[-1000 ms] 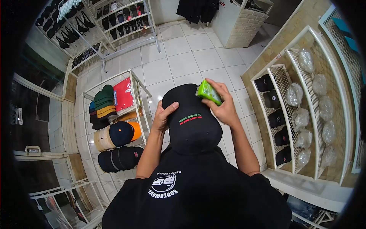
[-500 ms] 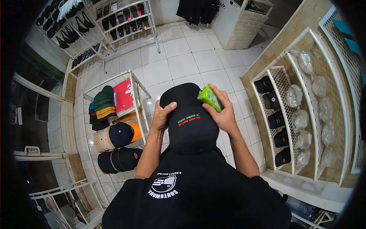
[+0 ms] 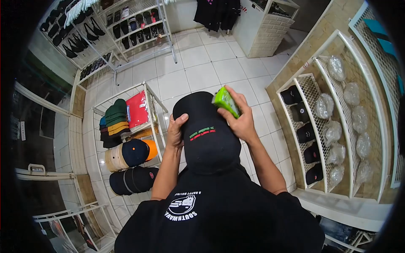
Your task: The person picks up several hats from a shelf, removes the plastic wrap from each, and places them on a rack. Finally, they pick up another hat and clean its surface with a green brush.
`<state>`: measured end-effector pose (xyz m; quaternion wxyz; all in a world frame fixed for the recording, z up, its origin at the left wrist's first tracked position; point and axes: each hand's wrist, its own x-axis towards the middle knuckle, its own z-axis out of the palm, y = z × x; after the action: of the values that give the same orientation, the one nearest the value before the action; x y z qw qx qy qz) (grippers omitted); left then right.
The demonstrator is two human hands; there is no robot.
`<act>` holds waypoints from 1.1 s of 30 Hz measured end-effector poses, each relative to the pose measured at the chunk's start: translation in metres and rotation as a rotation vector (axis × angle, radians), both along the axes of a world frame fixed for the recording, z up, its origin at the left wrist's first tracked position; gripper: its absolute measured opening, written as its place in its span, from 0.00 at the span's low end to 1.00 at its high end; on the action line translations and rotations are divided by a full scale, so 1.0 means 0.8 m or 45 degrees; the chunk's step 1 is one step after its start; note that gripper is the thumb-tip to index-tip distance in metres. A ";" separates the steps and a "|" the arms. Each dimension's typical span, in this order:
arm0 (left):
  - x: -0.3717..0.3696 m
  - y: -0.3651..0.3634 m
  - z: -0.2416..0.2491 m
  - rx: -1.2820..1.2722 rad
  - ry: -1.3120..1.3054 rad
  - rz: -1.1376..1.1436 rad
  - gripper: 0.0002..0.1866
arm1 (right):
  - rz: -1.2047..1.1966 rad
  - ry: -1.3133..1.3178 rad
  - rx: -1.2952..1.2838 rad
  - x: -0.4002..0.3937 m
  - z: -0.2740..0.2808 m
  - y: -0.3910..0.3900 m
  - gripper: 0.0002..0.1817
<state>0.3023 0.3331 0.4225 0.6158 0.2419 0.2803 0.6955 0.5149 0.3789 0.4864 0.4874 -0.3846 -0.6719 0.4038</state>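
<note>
A black cap (image 3: 213, 147) with red and green lettering is held in front of my chest, its brim pointing away from me. My left hand (image 3: 176, 130) grips the cap's left side, the thumb on top and the other fingers hidden beneath. In my right hand (image 3: 239, 114) is a bright green brush (image 3: 227, 102), pinched between thumb and fingers. The brush lies against the right edge of the cap near the brim; its bristles are mostly hidden.
On the left, a white wire rack (image 3: 98, 145) holds folded beanies, a red packet (image 3: 136, 109) and stacked caps (image 3: 133, 180). White mesh shelves (image 3: 322, 126) at right carry black caps and plastic-wrapped items. Sandals stand on a rack (image 3: 162, 40) at the back, beside tiled floor (image 3: 198, 76).
My right hand and the green brush have moved slightly left and up, closer over the cap's brim. The cap has turned and shifted a little, still in my left hand.
</note>
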 end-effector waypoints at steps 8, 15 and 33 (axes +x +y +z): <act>-0.012 -0.004 0.013 0.048 0.036 0.061 0.20 | 0.353 0.049 -0.102 0.008 -0.005 -0.015 0.35; -0.004 -0.006 0.006 -0.042 0.033 0.037 0.21 | 0.226 0.004 0.140 0.005 -0.002 -0.012 0.36; 0.026 0.007 0.024 -0.003 0.366 -0.128 0.17 | 0.036 -0.081 0.206 0.018 0.009 -0.006 0.35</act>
<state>0.3230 0.3384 0.4413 0.6037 0.3520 0.3540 0.6215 0.5291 0.3738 0.4936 0.4896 -0.3472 -0.7228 0.3425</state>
